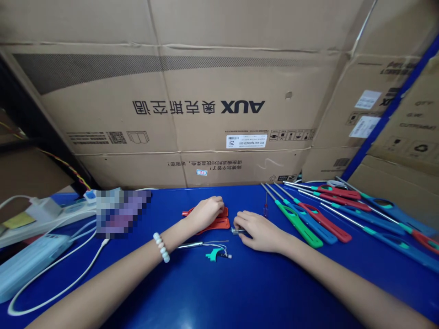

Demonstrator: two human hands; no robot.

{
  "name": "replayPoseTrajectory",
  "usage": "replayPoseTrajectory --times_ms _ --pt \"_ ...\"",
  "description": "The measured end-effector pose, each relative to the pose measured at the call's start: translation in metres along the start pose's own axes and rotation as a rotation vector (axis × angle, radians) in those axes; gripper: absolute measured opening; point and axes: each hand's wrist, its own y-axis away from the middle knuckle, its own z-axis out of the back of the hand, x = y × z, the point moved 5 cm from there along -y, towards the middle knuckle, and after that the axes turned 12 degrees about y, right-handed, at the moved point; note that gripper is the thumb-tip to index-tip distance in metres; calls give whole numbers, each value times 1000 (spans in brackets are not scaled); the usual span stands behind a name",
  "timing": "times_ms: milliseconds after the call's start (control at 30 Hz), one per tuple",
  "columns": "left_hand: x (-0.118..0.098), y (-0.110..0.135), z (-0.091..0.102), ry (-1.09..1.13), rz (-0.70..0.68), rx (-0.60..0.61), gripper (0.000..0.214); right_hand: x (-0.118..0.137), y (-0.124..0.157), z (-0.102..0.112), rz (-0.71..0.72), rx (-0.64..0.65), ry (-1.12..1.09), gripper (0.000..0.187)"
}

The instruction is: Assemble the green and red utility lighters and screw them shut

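My left hand (207, 213) is over two red lighter casing halves (219, 223), its fingers curled; what they grip, if anything, is hidden. Close by on the right, my right hand (259, 230) pinches a small clear and metal part (236, 231), mostly covered by the fingers. Below my left hand lies a thin metal tube (192, 245) with pale wires running from its end. Those wires reach a small black piece beside a green trigger (214, 255). A small screwdriver (265, 206) with a reddish clear handle lies beyond my right hand.
Several long-necked lighters lie at right, among them a green lighter (302, 227) and a red lighter (331, 224). On the left are a power strip (65, 215), a light-blue box (32, 260) and a looped white cable (73, 285). Cardboard (206, 82) walls the back.
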Motion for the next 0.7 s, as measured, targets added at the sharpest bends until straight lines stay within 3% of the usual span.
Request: replayPoseTrajectory --times_ms 300,500,700 --pt "-22 23 18 406 40 -204 14 -1 0 1 -8 -71 -12 10" --pt "-21 45 4 761 141 -282 19 0 -1 -3 -91 -175 -56 9" --pt "-13 47 -3 1021 206 -351 34 0 -2 -5 -132 -251 -97 9"
